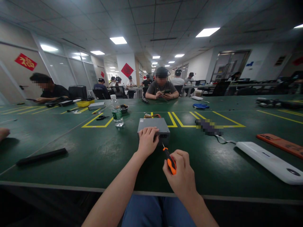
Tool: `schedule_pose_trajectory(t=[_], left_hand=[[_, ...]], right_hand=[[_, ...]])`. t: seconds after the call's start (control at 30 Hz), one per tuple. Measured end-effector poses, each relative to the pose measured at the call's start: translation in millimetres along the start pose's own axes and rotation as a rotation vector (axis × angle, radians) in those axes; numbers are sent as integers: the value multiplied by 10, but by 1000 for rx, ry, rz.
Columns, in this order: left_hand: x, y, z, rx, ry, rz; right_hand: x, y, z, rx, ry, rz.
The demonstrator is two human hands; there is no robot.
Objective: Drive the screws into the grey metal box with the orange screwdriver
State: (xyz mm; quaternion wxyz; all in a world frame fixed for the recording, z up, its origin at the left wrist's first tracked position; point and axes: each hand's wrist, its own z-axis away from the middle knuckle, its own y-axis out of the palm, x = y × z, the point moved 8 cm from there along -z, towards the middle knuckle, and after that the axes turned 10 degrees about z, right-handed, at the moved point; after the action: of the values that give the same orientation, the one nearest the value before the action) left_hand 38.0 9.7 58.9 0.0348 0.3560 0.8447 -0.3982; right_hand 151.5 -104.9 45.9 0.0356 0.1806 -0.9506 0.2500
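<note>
Long office room, its tiled ceiling (137, 28) set with bright square lamps, runs back past several seated people. Across the foreground stretches a dark green worktop (99, 164), marked out with yellow tape (97, 126). One person (163, 90) in a dark cap sits at its far side; another (55, 90) leans on it at far left.

On the right lies a white elongated device (267, 159), just beside an orange phone-shaped item (281, 145). Near the middle, in front of the wearer, stands a grey metal box (148, 122) with coloured wires (152, 116) behind it. To its left, near but apart, a clear water bottle (117, 113) is upright. A black bar (42, 156) lies further left, well apart.

The left hand (148, 138) rests on the box, fingers over its top; whether that grip closes or merely presses, I cannot tell. The right hand's (181, 168) grip is closed around an orange-and-black screwdriver (170, 163), its tip towards the box's front, below a black socket (163, 136); contact there is unclear.
</note>
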Motion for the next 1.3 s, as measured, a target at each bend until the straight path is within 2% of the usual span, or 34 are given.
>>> schedule_pose_trajectory(t=[0.1,0.2,0.3,0.47,0.6,0.93,1.13,1.3], left_hand=[[-1,1,-3,1,-2,1],[-6,-2,-6,-4,2,1],[-13,-1,-9,-9,10,-2],[-1,14,-14,-2,-13,-10],[2,17,-12,4,-17,-6],[-5,10,-11,8,-2,-4],[-3,7,-9,8,-2,-1],[-8,1,-7,-2,5,0]], right_hand=[[100,-5,12,-16,-131,-67],[177,-25,42,-28,-247,-33],[151,-68,44,-54,-221,-57],[143,9,40,41,-201,-159],[119,35,54,38,-196,-48],[-27,-30,-90,24,7,106],[12,53,-73,74,-49,-52],[17,29,-43,103,-38,-201]])
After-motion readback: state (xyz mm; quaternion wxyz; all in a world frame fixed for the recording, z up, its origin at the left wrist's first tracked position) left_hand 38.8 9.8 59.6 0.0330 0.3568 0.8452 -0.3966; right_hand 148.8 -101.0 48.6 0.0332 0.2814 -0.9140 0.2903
